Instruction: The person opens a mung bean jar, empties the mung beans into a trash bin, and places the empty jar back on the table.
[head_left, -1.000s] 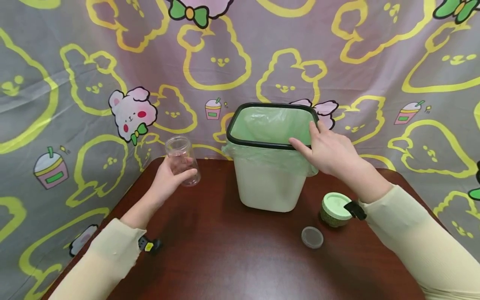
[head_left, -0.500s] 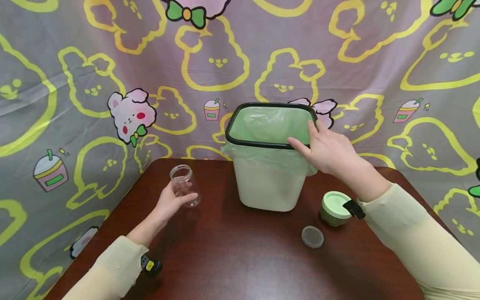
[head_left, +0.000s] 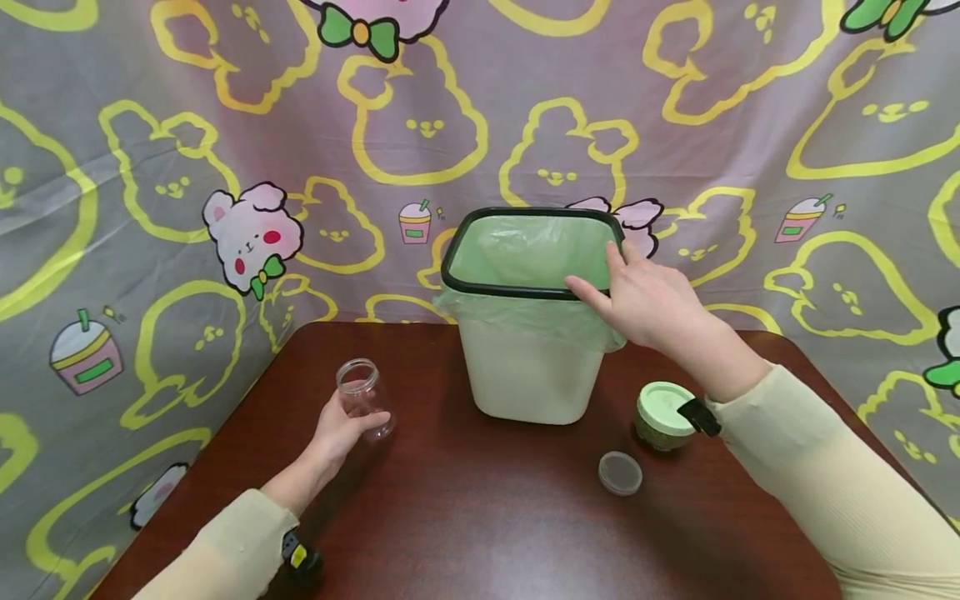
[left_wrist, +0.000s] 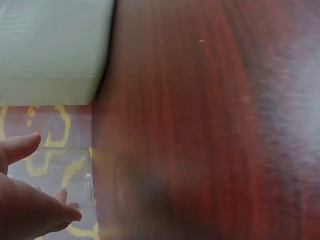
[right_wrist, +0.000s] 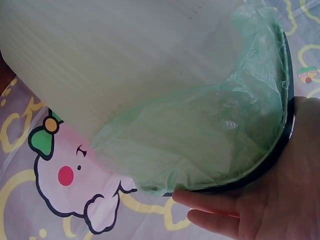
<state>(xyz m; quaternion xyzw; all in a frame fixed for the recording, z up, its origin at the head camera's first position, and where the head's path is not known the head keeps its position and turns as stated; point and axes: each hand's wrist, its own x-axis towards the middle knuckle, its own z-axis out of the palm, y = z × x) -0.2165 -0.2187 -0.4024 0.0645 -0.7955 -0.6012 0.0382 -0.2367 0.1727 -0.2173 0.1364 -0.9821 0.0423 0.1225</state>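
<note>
My left hand (head_left: pixel 342 431) grips a clear plastic jar (head_left: pixel 363 390), upright with its mouth uncovered, low over the left of the table. Whether the jar's base touches the tabletop I cannot tell. In the left wrist view, thumb and fingers lie on both sides of the jar (left_wrist: pixel 65 167). A cream trash bin (head_left: pixel 529 367) with a black rim and a green liner bag (head_left: pixel 525 250) stands at the centre back. On its right rim corner rests my right hand (head_left: pixel 651 300), fingers fairly straight. The right wrist view shows two fingers (right_wrist: pixel 212 210) outside the rim.
Right of the bin stands a small tub with a light green lid (head_left: pixel 665 408), close under my right wrist. A flat clear round lid (head_left: pixel 620 473) lies in front of it. Behind the dark red wooden table (head_left: pixel 480 517) hangs a patterned cloth (head_left: pixel 420 108).
My left hand has lowered the jar toward the tabletop and turned it more upright. My right hand stays on the bin's rim. The head view has shifted slightly.
</note>
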